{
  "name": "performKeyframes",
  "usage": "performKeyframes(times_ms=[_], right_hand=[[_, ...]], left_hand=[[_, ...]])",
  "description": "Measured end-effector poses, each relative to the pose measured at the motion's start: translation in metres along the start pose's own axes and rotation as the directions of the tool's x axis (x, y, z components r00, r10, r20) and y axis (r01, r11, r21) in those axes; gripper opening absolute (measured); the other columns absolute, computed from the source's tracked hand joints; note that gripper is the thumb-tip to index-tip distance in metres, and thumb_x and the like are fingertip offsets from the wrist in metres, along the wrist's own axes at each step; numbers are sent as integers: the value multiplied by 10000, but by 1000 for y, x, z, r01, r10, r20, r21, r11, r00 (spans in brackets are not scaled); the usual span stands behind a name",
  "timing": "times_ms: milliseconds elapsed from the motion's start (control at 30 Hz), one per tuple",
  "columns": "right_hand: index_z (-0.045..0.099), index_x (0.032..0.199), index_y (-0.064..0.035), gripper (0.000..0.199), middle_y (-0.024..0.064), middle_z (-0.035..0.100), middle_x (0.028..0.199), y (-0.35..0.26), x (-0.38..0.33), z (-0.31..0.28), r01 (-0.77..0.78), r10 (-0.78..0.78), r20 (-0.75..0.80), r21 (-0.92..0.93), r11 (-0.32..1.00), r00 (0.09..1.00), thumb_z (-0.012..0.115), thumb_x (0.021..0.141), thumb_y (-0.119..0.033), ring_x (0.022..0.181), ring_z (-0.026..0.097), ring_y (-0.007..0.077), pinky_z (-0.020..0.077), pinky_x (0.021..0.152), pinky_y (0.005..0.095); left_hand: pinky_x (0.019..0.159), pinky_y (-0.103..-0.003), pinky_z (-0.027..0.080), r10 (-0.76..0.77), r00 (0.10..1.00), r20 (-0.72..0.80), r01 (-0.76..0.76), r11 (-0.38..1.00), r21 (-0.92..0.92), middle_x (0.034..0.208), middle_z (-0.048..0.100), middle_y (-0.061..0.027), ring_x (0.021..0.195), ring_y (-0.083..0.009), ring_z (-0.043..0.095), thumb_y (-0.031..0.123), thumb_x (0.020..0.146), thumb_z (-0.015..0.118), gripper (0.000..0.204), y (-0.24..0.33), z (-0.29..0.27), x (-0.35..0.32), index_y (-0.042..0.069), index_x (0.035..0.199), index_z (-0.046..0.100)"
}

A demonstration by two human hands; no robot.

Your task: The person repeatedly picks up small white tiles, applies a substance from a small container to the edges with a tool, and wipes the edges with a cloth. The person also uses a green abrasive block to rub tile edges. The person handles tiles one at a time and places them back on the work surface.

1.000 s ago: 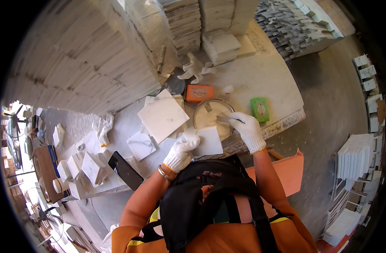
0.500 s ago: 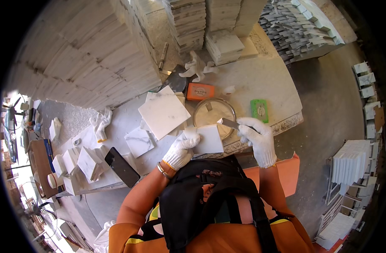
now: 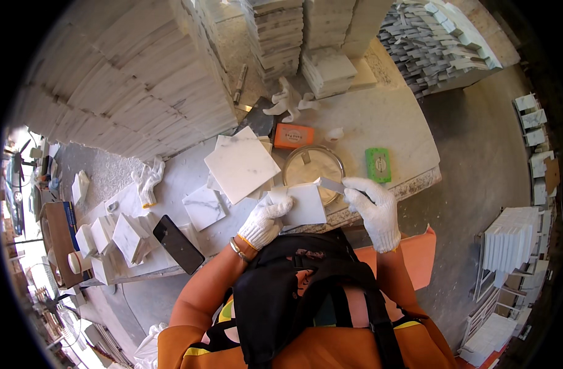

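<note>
White marble, a small square tile (image 3: 305, 206), lies at the near edge of the stone worktable (image 3: 410, 138), just in front of a round tin of pale paste (image 3: 312, 169). The left hand (image 3: 264, 220), gloved, presses curled fingers on the tile's left edge. The right hand (image 3: 374, 206), also gloved, is closed around a flat metal scraper (image 3: 332, 184) whose blade reaches over the tile's far corner. Since the tile sits so near the table's edge, a hard push from the blade could slide it off toward the person's lap. Further out lie a larger marble tile (image 3: 241, 163), a black phone (image 3: 178, 244), an orange box (image 3: 292, 135) and a green block (image 3: 378, 165).
</note>
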State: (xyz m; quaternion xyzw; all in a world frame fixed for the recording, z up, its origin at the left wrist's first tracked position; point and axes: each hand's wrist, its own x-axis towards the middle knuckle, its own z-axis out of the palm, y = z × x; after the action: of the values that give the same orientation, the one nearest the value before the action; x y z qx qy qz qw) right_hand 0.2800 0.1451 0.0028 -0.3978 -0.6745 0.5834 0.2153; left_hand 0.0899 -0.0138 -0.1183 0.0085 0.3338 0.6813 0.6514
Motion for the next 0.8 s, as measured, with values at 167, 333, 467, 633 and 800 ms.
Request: performKeyframes(times_ms=[167, 333, 467, 633, 800], right_hand=[[712, 1136, 18, 223, 103, 717, 942, 2, 2, 1, 52, -53, -17, -28, 998, 998, 679, 929, -60, 775, 652, 108, 544, 648, 256], [714, 1139, 14, 224, 101, 719, 949, 7, 3, 1, 65, -65, -30, -14, 998, 997, 681, 932, -65, 775, 652, 109, 547, 644, 260], [714, 1138, 14, 225, 100, 723, 944, 5, 3, 2, 82, -83, -38, -18, 996, 996, 685, 929, -63, 763, 645, 109, 539, 641, 254], [717, 1129, 12, 220, 93, 730, 935, 6, 2, 1, 98, -99, -23, -61, 993, 995, 691, 922, -56, 759, 642, 113, 525, 662, 261], [719, 1113, 5, 207, 104, 729, 926, 9, 2, 1, 148, -151, -24, -112, 983, 988, 690, 914, -44, 783, 646, 129, 519, 703, 272]], left_hand=[[1069, -404, 444, 12, 1000, -1, -12, 999, 29, 1186, 650, -44, 1125, -194, 608, 113, 922, 731, 397, -2, -5, 3, 42, 1286, 591], [1049, -397, 454, 13, 999, 33, -12, 1000, -17, 1171, 655, -46, 1106, -195, 611, 104, 925, 726, 367, -8, -18, 5, 38, 1263, 602], [1054, -402, 452, 12, 1000, 16, -11, 1000, -17, 1184, 652, -52, 1115, -198, 609, 111, 929, 724, 377, -9, -18, 6, 37, 1276, 596], [1067, -404, 449, -8, 1000, -9, 8, 1000, -13, 1215, 642, -55, 1136, -203, 603, 120, 934, 726, 407, -8, -15, 7, 33, 1303, 578], [1074, -400, 447, 2, 1000, 0, -2, 1000, -8, 1229, 637, -50, 1153, -201, 597, 113, 932, 728, 415, -9, -17, 7, 36, 1309, 572]])
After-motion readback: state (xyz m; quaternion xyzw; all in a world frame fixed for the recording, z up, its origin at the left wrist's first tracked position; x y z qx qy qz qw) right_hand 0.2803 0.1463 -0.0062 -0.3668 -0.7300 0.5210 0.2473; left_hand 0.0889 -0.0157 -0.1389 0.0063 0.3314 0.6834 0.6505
